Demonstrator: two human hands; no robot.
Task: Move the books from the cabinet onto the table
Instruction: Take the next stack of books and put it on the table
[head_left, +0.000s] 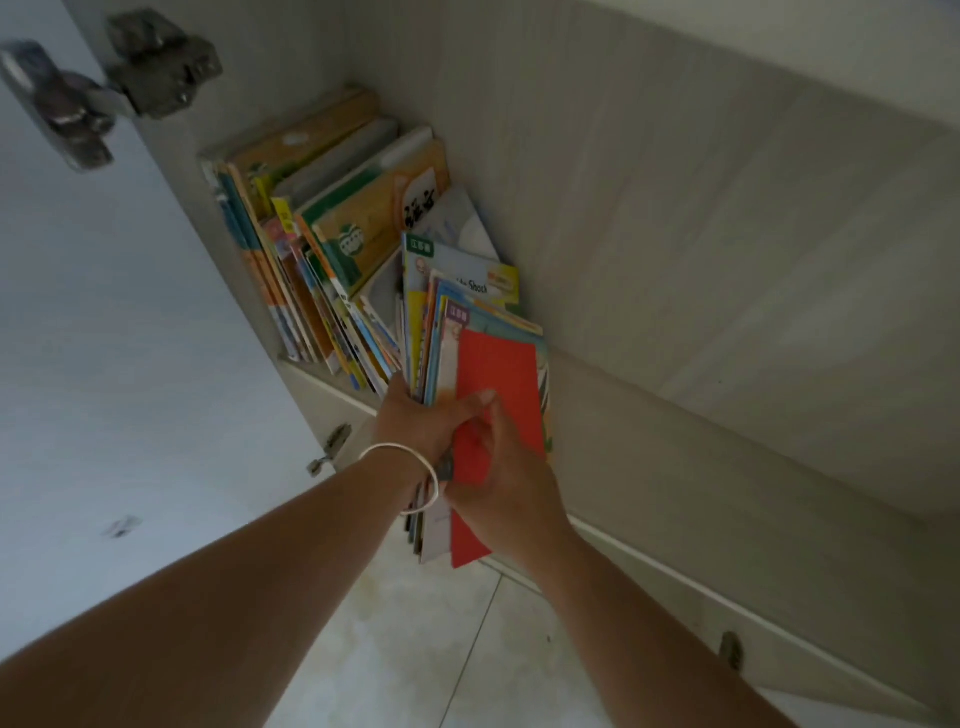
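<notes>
Red card stock faces us on the outermost of a bundle of thin books (478, 364) that we hold at the cabinet's (701, 234) front edge, the lower ends of the bundle already past the shelf lip and hanging over the tiled floor (415, 649). Our left hand (421, 421), a pale bangle (415, 478) on its wrist, wraps the bundle from the nine o'clock side, thumb across the red cover and fingers out of sight behind the spines. Our right hand (498, 483) comes in from five o'clock and curls its fingers onto the same red cover, so both hands are clamped on the bundle. At eleven o'clock from the bundle, a row of leaning books (322, 249) stands tilted against the cabinet's left wall, just beside what we hold. These look like slim paperbacks with glossy covers: light singly, moderately weighty together, floppy, and apt to slide over one another and fan out, as their staggered top corners already suggest. We judge the safest hold is a squeeze across the full thickness near the middle, with one palm under the lower edges. The open door (130, 338) and its hinge (104, 83) lie at ten o'clock. No table is in view.
</notes>
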